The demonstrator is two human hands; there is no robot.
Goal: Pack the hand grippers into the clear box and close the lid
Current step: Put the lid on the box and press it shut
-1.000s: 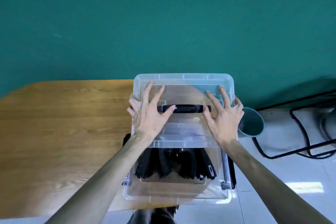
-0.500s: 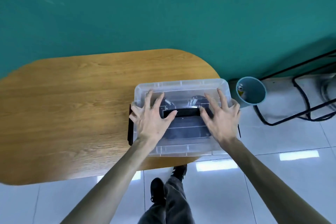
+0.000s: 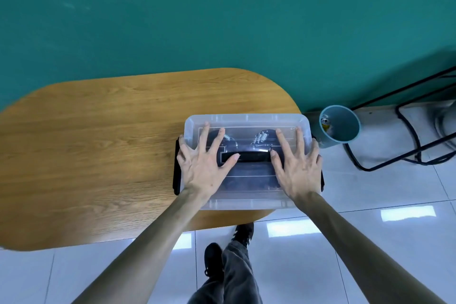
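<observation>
Clear box (image 3: 246,121) sat right of frame centre, on the wooden table's (image 3: 98,143) right end, lid (image 3: 249,201) on. Left hand (image 3: 204,165) and right hand (image 3: 297,168) lay flat on it, fingers spread wide, flanking the black handle (image 3: 254,156). Hand grippers (image 3: 261,138) visible inside.

Bare forearms, grey trousers (image 3: 234,276), black shoes (image 3: 213,258).

Plain indoor room: teal wall (image 3: 222,7), white tiled floor (image 3: 370,242), wooden table (image 3: 98,155), bin (image 3: 343,131).
</observation>
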